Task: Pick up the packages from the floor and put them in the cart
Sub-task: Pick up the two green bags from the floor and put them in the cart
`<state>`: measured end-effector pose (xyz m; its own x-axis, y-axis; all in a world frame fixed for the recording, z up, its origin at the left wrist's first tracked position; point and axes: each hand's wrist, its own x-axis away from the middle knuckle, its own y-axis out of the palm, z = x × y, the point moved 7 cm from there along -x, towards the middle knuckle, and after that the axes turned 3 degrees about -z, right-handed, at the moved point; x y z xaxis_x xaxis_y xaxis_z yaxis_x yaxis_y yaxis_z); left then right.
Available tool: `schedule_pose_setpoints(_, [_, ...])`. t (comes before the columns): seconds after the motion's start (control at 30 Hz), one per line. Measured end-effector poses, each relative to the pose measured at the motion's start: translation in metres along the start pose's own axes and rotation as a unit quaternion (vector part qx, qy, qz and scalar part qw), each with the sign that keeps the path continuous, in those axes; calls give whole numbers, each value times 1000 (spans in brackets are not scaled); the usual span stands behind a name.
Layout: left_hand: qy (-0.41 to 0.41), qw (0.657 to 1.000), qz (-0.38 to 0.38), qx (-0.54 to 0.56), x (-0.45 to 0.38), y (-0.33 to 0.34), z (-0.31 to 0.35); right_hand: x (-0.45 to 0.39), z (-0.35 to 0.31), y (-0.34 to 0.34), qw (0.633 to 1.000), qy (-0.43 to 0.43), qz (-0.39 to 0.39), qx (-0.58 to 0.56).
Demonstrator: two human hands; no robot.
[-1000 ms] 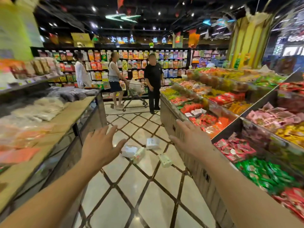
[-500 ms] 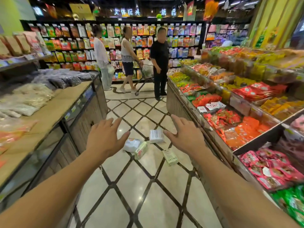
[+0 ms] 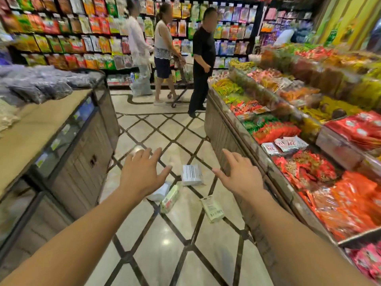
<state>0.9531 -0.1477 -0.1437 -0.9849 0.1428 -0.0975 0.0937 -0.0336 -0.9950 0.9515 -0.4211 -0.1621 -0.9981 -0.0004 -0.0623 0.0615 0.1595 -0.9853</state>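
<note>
A: Count them: four packages on the floor (image 3: 165,256), all lying flat between the two outstretched arms. A white package with a printed label (image 3: 191,174) lies farthest off. A plain white soft pack (image 3: 159,192) is partly hidden behind the left hand (image 3: 142,174), and a pale green pack (image 3: 170,198) lies right against it. A slim cream pack with green print (image 3: 212,207) sits a little apart, nearer the right hand (image 3: 240,178).

B: And both hands are bare and empty, fingers spread, palms down, raised above the packs and touching nothing.

A: Two hands, four packs, three shoppers at the aisle's far end. One of them pushes a wire shopping cart (image 3: 181,79), well apart from the packs.

B: The floor is glossy cream tile, crossed by dark strips into a diamond pattern, with ceiling lights reflected in it.

A: It's a narrow aisle. On the left runs a wood-panelled counter (image 3: 82,162) with a tan top, carrying grey, crinkly plastic bags (image 3: 41,87).

B: On the right, a stepped display stand (image 3: 226,137) is heaped with shiny sachets in red, orange, yellow and green, plus a few silver ones.

A: Behind the shoppers, a dark wall of shelves (image 3: 82,34) is packed with hanging foil bags in rows.

B: The four dropped packs look soft-sided and rectangular; the labelled one is the bulkiest.
</note>
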Motion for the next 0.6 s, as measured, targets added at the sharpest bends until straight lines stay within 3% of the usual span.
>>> schedule_pose_setpoints(0.2, [-5, 1000, -30, -6, -110, 43, -6, -110, 12, 36, 1000, 3, -14, -12])
schedule_pose_setpoints(0.6, [-12, 991, -129, -14, -340, 201, 14, -341, 79, 186, 996, 17, -80, -32])
